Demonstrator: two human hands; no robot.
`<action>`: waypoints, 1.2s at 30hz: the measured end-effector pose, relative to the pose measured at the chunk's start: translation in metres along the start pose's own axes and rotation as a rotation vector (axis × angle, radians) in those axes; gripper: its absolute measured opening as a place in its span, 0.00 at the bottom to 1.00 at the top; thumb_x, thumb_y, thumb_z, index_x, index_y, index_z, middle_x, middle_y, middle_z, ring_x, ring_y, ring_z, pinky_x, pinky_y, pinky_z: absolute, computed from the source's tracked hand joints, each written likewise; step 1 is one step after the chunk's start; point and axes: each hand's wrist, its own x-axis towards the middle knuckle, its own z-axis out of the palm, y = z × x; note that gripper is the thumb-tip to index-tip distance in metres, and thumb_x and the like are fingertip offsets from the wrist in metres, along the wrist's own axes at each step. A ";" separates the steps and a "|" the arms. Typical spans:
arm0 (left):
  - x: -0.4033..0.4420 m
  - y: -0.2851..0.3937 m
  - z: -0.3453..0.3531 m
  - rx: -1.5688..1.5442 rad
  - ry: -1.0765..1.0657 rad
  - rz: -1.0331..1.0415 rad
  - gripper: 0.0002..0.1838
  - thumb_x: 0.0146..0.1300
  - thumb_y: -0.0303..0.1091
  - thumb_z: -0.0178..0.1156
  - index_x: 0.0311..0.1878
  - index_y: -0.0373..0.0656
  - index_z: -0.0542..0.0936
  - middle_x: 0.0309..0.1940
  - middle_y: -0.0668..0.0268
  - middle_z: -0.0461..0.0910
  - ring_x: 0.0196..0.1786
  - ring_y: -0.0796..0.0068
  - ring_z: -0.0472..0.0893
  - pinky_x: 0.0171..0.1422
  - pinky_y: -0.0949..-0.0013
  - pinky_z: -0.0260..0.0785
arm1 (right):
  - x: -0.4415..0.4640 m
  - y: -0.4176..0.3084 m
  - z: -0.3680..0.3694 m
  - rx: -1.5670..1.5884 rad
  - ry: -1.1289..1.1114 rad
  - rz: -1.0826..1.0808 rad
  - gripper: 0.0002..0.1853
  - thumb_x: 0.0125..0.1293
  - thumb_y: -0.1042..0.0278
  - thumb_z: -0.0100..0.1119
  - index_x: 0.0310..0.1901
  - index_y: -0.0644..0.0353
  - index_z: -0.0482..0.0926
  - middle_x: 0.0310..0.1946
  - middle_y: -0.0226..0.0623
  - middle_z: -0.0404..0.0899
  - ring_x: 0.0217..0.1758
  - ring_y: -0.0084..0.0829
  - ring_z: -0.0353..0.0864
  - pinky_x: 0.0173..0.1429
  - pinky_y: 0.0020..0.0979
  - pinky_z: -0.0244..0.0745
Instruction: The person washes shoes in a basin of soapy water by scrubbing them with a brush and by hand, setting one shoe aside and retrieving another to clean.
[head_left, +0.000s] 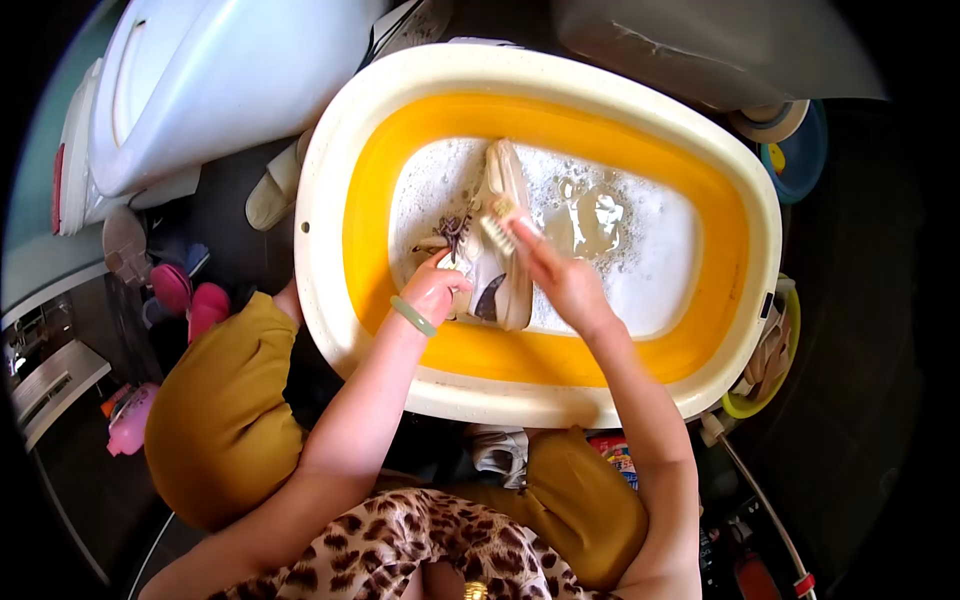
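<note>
Dark flooring point(845, 360) surrounds a yellow-walled tub point(470, 398); toward its nine o'clock lies a soapy sneaker point(510, 270), long axis twelve-to-six. Left hand point(432, 291), nearer, grips its eight-o'clock edge; right hand point(570, 288), at four, clasps a scrub brush point(497, 231) over it.

Near the centre of the frame, the right hand point(568, 288) held a brush point(499, 226) against a pale shoe point(510, 178) gripped by the left hand point(433, 291), amid suds point(660, 255) in a yellow-and-white basin point(530, 66), while pink footwear point(208, 306) lay at middle left.
</note>
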 end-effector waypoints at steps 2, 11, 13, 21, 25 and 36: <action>0.003 0.004 -0.001 -0.046 0.016 -0.024 0.23 0.48 0.20 0.55 0.51 0.37 0.73 0.42 0.63 0.79 0.47 0.71 0.77 0.54 0.68 0.66 | 0.014 0.023 -0.002 0.067 0.166 0.064 0.26 0.64 0.61 0.51 0.64 0.33 0.61 0.24 0.48 0.77 0.23 0.41 0.78 0.26 0.38 0.72; -0.001 0.016 0.009 -0.256 0.100 -0.143 0.21 0.56 0.40 0.62 0.51 0.41 0.74 0.47 0.62 0.78 0.54 0.65 0.75 0.62 0.60 0.63 | -0.006 0.095 0.041 -0.112 0.059 0.369 0.36 0.65 0.67 0.45 0.70 0.37 0.40 0.34 0.53 0.78 0.25 0.43 0.78 0.23 0.39 0.68; -0.002 0.019 0.006 -0.349 0.030 -0.148 0.20 0.58 0.40 0.61 0.52 0.41 0.74 0.48 0.62 0.78 0.53 0.65 0.75 0.61 0.59 0.64 | -0.015 0.087 0.048 -0.339 -0.264 0.268 0.36 0.65 0.67 0.44 0.69 0.35 0.38 0.35 0.47 0.79 0.24 0.41 0.76 0.21 0.38 0.67; 0.002 0.018 0.000 -0.393 -0.020 -0.104 0.20 0.61 0.41 0.56 0.53 0.41 0.74 0.48 0.62 0.78 0.53 0.65 0.76 0.61 0.60 0.64 | -0.019 0.107 0.040 -0.307 -0.052 0.327 0.34 0.66 0.59 0.45 0.68 0.30 0.39 0.25 0.44 0.79 0.24 0.44 0.78 0.27 0.42 0.70; 0.010 0.011 -0.002 -0.472 -0.060 -0.104 0.17 0.61 0.37 0.57 0.52 0.40 0.75 0.48 0.61 0.78 0.52 0.66 0.76 0.60 0.60 0.66 | -0.014 0.079 0.033 -0.390 -0.232 0.354 0.28 0.68 0.54 0.41 0.68 0.31 0.47 0.28 0.45 0.80 0.27 0.46 0.78 0.29 0.42 0.71; 0.008 0.014 0.020 -0.367 0.038 -0.079 0.18 0.64 0.40 0.54 0.53 0.42 0.72 0.47 0.63 0.77 0.50 0.68 0.76 0.58 0.62 0.68 | -0.052 -0.002 0.013 0.025 0.089 -0.097 0.27 0.57 0.75 0.56 0.59 0.38 0.70 0.26 0.39 0.79 0.22 0.35 0.77 0.27 0.33 0.73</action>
